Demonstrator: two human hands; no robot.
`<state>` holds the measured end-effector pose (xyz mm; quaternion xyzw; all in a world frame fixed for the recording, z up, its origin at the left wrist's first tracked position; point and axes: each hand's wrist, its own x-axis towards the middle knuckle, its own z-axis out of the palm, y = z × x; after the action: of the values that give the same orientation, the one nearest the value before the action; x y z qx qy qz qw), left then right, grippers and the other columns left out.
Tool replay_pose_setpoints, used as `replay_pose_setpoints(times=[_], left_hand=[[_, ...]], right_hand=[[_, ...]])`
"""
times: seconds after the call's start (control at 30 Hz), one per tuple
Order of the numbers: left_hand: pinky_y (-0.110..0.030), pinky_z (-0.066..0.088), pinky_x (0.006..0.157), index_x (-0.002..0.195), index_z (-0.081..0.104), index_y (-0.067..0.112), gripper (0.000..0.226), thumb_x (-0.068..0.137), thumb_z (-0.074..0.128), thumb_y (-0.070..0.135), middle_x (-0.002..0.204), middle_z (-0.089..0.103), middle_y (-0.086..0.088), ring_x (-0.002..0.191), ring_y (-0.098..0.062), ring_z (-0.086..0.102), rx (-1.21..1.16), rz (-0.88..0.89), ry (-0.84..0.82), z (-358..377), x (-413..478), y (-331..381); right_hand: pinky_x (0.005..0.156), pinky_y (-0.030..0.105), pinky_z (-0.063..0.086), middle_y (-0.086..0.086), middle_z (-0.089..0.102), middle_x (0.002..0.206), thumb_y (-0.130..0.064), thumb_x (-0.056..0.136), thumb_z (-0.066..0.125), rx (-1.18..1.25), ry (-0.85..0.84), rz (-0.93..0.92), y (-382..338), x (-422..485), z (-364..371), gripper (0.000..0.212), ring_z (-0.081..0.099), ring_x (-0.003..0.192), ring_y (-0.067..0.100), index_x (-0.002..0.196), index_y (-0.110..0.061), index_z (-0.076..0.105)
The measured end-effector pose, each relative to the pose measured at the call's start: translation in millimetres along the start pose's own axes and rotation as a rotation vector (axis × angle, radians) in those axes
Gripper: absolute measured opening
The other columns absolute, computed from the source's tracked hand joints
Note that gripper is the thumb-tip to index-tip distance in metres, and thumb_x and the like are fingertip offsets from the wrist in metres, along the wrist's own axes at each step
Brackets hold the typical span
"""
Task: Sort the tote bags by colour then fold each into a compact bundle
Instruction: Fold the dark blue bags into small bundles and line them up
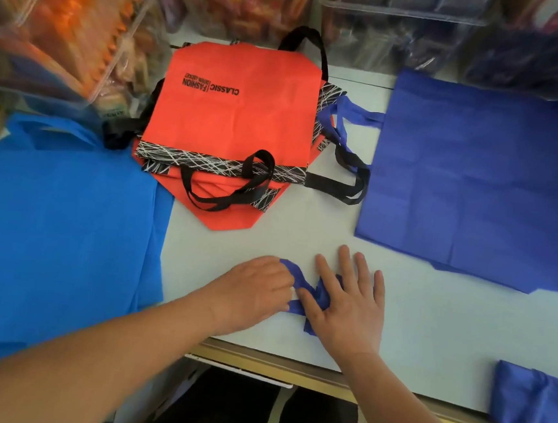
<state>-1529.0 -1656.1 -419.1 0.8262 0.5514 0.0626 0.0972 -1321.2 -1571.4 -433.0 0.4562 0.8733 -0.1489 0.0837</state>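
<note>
A small folded bundle of dark blue tote fabric (301, 282) lies near the table's front edge. My right hand (350, 305) presses flat on it with straight, spread fingers. My left hand (257, 288) has its fingers curled onto the bundle's left end and pinches the fabric there. Orange tote bags (239, 106) with black handles are stacked at the back centre. A light blue tote (57, 225) lies flat at the left. A dark blue tote (482, 182) lies flat at the right. Another dark blue folded bundle (534, 405) sits at the front right edge.
Clear plastic bins (68, 24) filled with colourful goods line the back and the left. The pale table top (268, 237) shows between the bags. Its front edge (258, 358) runs just below my hands.
</note>
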Motion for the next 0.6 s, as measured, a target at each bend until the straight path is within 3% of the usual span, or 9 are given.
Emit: replay_pose_setpoints(times=[0.07,0.17,0.3,0.4,0.43,0.47,0.53,0.6], left_hand=[[-0.040,0.038,0.116,0.099,0.070,0.019,0.032,0.100,0.054,0.047,0.110,0.063,0.001,0.113,-0.022,0.057,0.057,0.056,-0.136,-1,-16,-6],[-0.042,0.038,0.118,0.101,0.069,0.019,0.033,0.092,0.065,0.051,0.124,0.063,-0.002,0.121,-0.024,0.057,0.149,0.133,-0.201,-11,-30,-27],[-0.046,0.027,0.123,0.091,0.068,0.020,0.013,0.097,0.061,0.030,0.103,0.060,0.000,0.111,-0.025,0.056,0.163,0.357,-0.194,-24,-17,-24],[-0.043,0.024,0.124,0.091,0.067,0.016,0.020,0.101,0.050,0.011,0.103,0.063,-0.005,0.118,-0.027,0.056,0.120,0.480,-0.088,-26,-8,-8],[-0.040,0.028,0.122,0.089,0.065,0.015,0.019,0.102,0.051,0.010,0.098,0.064,-0.006,0.112,-0.027,0.059,0.067,0.482,-0.055,-27,-9,-5],[-0.035,0.035,0.115,0.086,0.062,0.017,0.017,0.101,0.056,0.012,0.090,0.062,-0.004,0.099,-0.025,0.061,0.007,0.468,-0.036,-31,-11,-4],[-0.032,0.046,0.083,0.081,0.056,0.021,0.021,0.100,0.063,0.027,0.080,0.057,0.001,0.075,-0.023,0.058,-0.087,0.349,-0.035,-39,-15,-7],[-0.033,0.039,0.056,0.080,0.048,0.023,0.031,0.101,0.054,0.046,0.077,0.051,0.006,0.063,-0.019,0.050,-0.154,0.091,-0.023,-46,-15,-6]], right_hand=[[0.128,0.051,0.000,-0.005,-0.002,0.172,-0.079,0.097,0.017,-0.015,-0.017,-0.018,1,0,-1,0.070,-0.007,0.159,0.022,0.159,-0.048,0.017],[0.127,0.050,-0.004,-0.006,-0.012,0.171,-0.079,0.097,0.011,-0.072,-0.075,-0.118,10,5,-7,0.070,-0.016,0.157,0.021,0.160,-0.050,0.006],[0.127,0.052,0.005,-0.005,-0.002,0.172,-0.077,0.098,0.014,-0.113,-0.066,-0.217,21,13,-11,0.069,-0.005,0.159,0.022,0.160,-0.047,0.016],[0.126,0.055,0.012,-0.002,0.010,0.172,-0.077,0.098,0.014,-0.098,-0.041,-0.229,22,12,-9,0.070,0.005,0.159,0.025,0.159,-0.044,0.023],[0.126,0.055,0.012,-0.002,0.011,0.172,-0.077,0.099,0.014,-0.097,-0.037,-0.236,22,12,-9,0.070,0.007,0.159,0.025,0.160,-0.043,0.023],[0.126,0.055,0.011,-0.002,0.011,0.172,-0.077,0.099,0.013,-0.097,-0.036,-0.241,23,11,-9,0.070,0.007,0.159,0.025,0.160,-0.043,0.023],[0.127,0.054,0.010,-0.002,0.009,0.172,-0.077,0.099,0.011,-0.100,-0.038,-0.241,23,11,-9,0.071,0.005,0.159,0.024,0.160,-0.043,0.021],[0.127,0.054,0.010,-0.002,0.009,0.172,-0.077,0.098,0.011,-0.094,-0.035,-0.234,22,11,-10,0.072,0.005,0.159,0.024,0.160,-0.042,0.021]])
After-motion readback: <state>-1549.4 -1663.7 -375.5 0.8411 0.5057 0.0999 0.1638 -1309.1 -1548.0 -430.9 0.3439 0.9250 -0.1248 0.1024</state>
